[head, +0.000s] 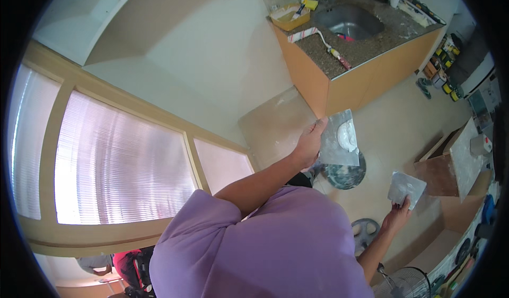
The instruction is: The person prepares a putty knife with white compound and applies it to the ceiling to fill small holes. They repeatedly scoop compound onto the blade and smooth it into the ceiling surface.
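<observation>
My left hand (311, 144) grips the edge of a flat metal plate (333, 139) that carries a mound of white putty (346, 136) near its far edge. Lower and to the right, my right hand (397, 215) holds a second metal plate (406, 187), smeared with a thin white film. The two plates are well apart. Partly hidden beneath the left plate is a round, stained object (345, 175), possibly a stool top or a lid.
Ahead stands a counter (306, 51) with a sink (350, 22), paint roller (318, 43) and yellow tray (290, 19). A wooden box (437, 173) is at right, a wire-guarded fan (405, 284) at lower right. Framed ribbed glass (123, 159) runs along the left.
</observation>
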Motion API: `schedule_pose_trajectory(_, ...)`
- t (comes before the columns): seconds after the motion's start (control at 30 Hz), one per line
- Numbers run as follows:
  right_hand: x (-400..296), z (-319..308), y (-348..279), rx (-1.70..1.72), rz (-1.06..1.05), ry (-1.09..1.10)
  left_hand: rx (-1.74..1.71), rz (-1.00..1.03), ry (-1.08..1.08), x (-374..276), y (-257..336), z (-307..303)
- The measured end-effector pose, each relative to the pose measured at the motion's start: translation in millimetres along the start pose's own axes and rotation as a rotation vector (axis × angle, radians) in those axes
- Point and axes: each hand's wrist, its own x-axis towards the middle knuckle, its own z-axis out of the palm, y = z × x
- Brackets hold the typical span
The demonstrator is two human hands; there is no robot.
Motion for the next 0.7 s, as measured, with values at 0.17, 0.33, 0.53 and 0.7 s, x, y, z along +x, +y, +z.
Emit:
schedule_pose_trajectory(0.17,31,21,10,0.107,0.207,0.053,0.006,-0.075,0.011,34,3,-13)
schedule_pose_trajectory(0.33,18,45,-31,0.112,0.206,0.065,-0.126,-0.167,-0.104,58,24,13)
schedule_pose_trajectory(0.53,57,92,-51,0.084,0.101,0.053,-0.195,-0.140,-0.381,171,36,42)
schedule_pose_trajectory(0.7,45,112,-63,0.024,0.107,0.135,-0.140,0.027,-0.435,215,46,80)
